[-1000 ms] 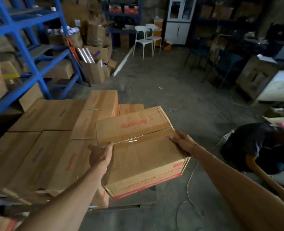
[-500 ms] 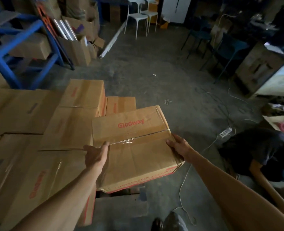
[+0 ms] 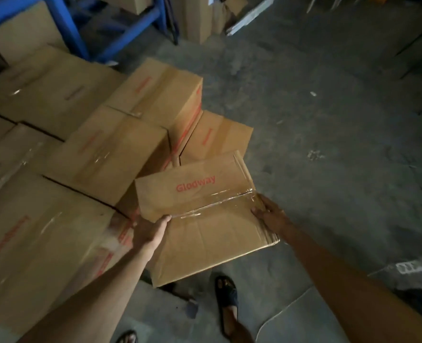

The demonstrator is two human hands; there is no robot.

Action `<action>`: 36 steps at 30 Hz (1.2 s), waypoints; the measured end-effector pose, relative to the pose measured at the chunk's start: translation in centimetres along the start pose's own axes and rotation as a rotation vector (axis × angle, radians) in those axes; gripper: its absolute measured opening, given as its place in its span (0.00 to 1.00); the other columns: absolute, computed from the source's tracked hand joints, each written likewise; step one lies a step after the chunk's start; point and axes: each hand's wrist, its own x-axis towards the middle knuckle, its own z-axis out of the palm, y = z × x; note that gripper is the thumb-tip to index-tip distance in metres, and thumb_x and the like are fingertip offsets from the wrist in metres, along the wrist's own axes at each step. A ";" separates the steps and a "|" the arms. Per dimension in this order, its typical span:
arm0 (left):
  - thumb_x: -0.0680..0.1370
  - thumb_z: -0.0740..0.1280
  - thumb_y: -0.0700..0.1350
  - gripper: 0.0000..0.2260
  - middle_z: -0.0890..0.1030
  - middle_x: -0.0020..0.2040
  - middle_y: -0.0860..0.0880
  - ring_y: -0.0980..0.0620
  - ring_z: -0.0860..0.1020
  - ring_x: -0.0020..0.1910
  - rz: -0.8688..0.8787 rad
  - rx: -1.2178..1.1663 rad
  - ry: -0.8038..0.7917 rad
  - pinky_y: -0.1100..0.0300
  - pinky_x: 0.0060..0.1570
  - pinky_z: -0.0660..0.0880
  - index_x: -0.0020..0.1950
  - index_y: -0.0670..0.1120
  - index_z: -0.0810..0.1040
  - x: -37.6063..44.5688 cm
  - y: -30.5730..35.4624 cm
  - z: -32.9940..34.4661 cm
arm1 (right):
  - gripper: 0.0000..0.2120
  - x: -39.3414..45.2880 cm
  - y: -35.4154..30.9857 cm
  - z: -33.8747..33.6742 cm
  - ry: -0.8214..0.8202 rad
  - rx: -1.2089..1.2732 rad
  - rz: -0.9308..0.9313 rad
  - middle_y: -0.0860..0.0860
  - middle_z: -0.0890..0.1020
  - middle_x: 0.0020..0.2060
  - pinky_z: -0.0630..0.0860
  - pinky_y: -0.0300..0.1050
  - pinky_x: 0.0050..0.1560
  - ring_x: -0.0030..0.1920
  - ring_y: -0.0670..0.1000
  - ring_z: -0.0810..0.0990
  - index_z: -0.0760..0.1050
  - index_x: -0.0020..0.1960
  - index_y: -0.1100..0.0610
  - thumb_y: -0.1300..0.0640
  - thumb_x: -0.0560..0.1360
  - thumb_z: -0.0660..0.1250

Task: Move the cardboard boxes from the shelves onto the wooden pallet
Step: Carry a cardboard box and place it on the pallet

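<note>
Lowering box point(image 3: 205, 219), left hand point(image 3: 150, 231) and right hand point(image 3: 269, 215) gripping sides; next: seat it flush against stack point(image 3: 93, 149).

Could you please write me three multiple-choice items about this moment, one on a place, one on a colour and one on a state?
1. Where is the carried box relative to the stacked boxes?
A. At their right edge
B. Far behind them
C. Under them

2. What colour is the shelf frame at the top left?
A. Green
B. Blue
C. Yellow

3. How is the carried box held?
A. By one hand alone
B. Resting free on the floor
C. Between both hands

Answers:
1 A: it sits beside the stack's right side.
2 B: its posts are blue.
3 C: the left hand grips its left side and the right hand its right edge.
</note>
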 end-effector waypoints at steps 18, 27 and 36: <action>0.72 0.72 0.58 0.40 0.72 0.67 0.34 0.35 0.72 0.66 -0.382 0.006 0.268 0.48 0.64 0.68 0.71 0.35 0.59 15.5 -11.0 16.5 | 0.23 33.6 10.0 9.0 -0.298 -0.489 -0.280 0.51 0.75 0.63 0.67 0.37 0.56 0.63 0.52 0.74 0.70 0.70 0.54 0.63 0.76 0.67; 0.75 0.71 0.51 0.33 0.71 0.66 0.36 0.34 0.72 0.63 -0.412 -0.210 0.275 0.40 0.58 0.75 0.71 0.44 0.57 18.3 -12.9 18.9 | 0.26 35.8 11.0 12.8 -0.035 -0.905 -0.573 0.55 0.66 0.70 0.64 0.56 0.67 0.69 0.59 0.63 0.65 0.72 0.54 0.58 0.75 0.65; 0.78 0.64 0.56 0.34 0.67 0.69 0.35 0.33 0.70 0.65 -0.452 -0.222 0.184 0.43 0.51 0.73 0.74 0.43 0.51 17.3 -12.4 19.6 | 0.34 32.5 14.9 10.6 0.089 0.292 0.061 0.53 0.76 0.50 0.82 0.41 0.40 0.52 0.59 0.79 0.56 0.71 0.58 0.63 0.72 0.72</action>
